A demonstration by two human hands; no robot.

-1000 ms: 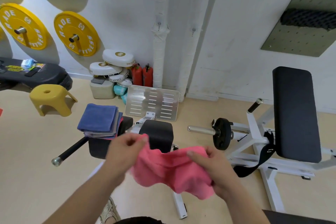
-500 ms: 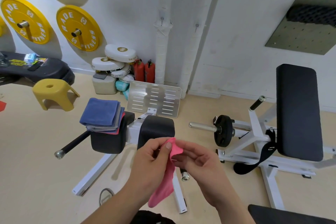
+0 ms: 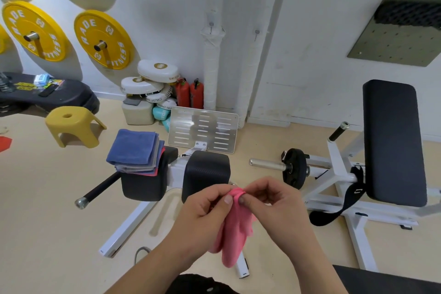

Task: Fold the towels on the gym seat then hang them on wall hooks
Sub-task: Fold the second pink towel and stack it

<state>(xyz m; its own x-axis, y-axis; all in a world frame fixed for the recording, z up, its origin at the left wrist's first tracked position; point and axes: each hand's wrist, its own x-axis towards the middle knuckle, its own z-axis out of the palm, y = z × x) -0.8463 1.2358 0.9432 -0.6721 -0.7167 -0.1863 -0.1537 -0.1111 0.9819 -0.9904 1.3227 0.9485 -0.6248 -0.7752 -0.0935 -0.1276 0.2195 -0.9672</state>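
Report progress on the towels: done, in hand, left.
Done: a stack of folded blue, grey and red towels sits on the black padded seat. In hand: left hand and right hand pinch the pink towel, mid-fold. Left: hanging everything; the two small wall hooks are bare.

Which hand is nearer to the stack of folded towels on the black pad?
Left. The left hand sits below and to the right of the stack of folded towels; the right hand is further right, beyond it. Both pinch the pink towel at its top.
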